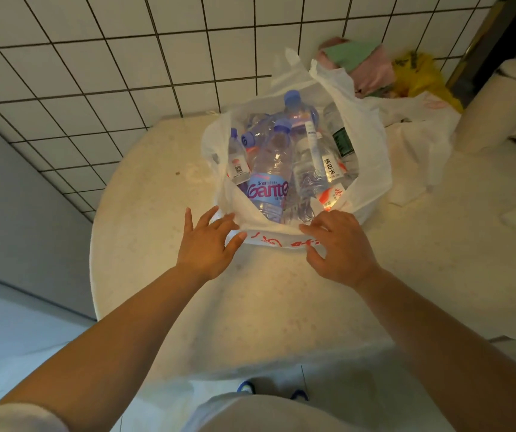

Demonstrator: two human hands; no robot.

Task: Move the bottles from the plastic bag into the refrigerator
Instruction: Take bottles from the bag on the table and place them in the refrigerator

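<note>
A white plastic bag (366,169) with red print stands open on a pale round counter (250,300). Several clear water bottles lie inside it. The biggest, a blue-capped bottle (270,179) with a blue label, leans toward me. A small bottle (237,160) lies at its left, and a bottle with a white label (328,165) at its right. My left hand (208,244) touches the bag's near rim at the left with its fingers spread. My right hand (341,247) rests on the near rim at the right with loosely bent fingers. No refrigerator is in view.
A tiled wall (126,57) rises behind the counter. At the back right lie another white bag (418,135), a yellow bag (418,76), folded pink and green cloths (356,57) and a white cylindrical container (500,104). The floor drops away at the left.
</note>
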